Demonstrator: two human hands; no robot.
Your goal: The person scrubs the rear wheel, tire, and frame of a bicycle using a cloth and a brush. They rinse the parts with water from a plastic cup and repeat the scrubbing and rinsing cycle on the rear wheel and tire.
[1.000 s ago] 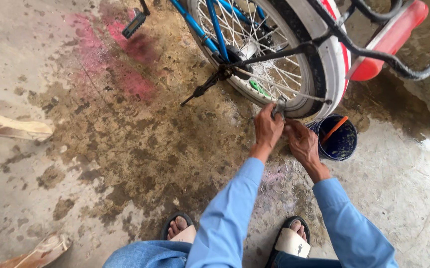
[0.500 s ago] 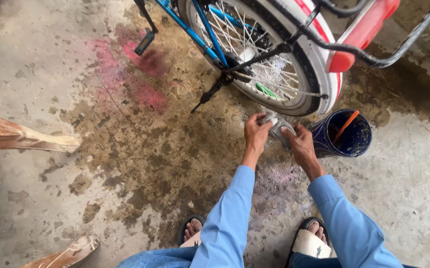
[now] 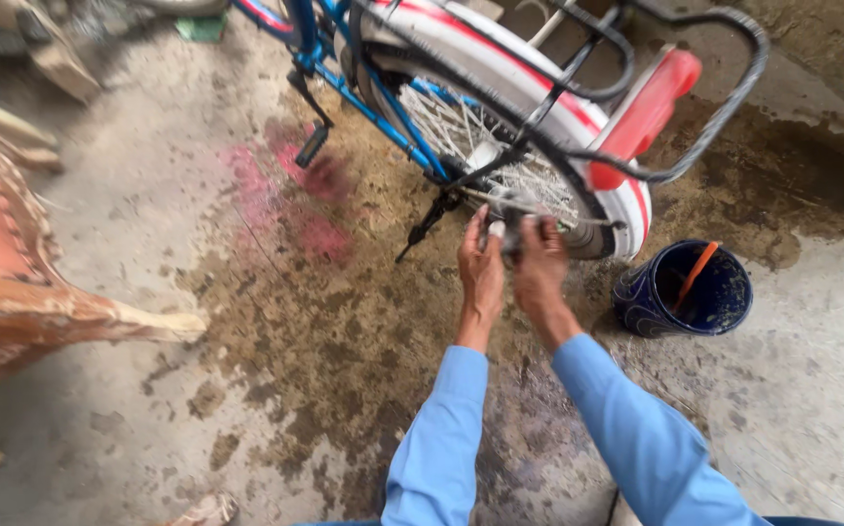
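both hands are working at the rear wheel (image 3: 509, 166) of a blue bicycle (image 3: 344, 73) that is standing on a stained concrete floor (image 3: 198, 292). the left hand (image 3: 480, 268) is reaching up with its fingers curled around a small grey object (image 3: 500, 232) right by the wheel's lower spokes, and the right hand (image 3: 541, 261) is pressing in from the other side, its fingers folded over the same small part. the two hands are touching or nearly touching each other around it, both closed rather than spread; what exactly the part is cannot be told, since the fingers are hiding most of it. both arms are wearing light blue sleeves (image 3: 441, 438).

the wheel is carrying a white tyre wall with a red stripe, and a black wire rack (image 3: 694, 127) is arching over it, with a red reflector block (image 3: 641, 117) fixed at the back. the black kickstand (image 3: 424, 222) is slanting down to the floor just left of the hands, and a black pedal (image 3: 312, 144) is hanging further left above a pink stain (image 3: 290, 195) on the concrete.

just right of the wheel, a dark blue bucket (image 3: 724, 302) is sitting on the floor with an orange-handled tool (image 3: 694, 276) leaning inside it. at the left edge, a reddish wooden object (image 3: 13, 282) with a pale pointed end is jutting into view, well apart from the hands.
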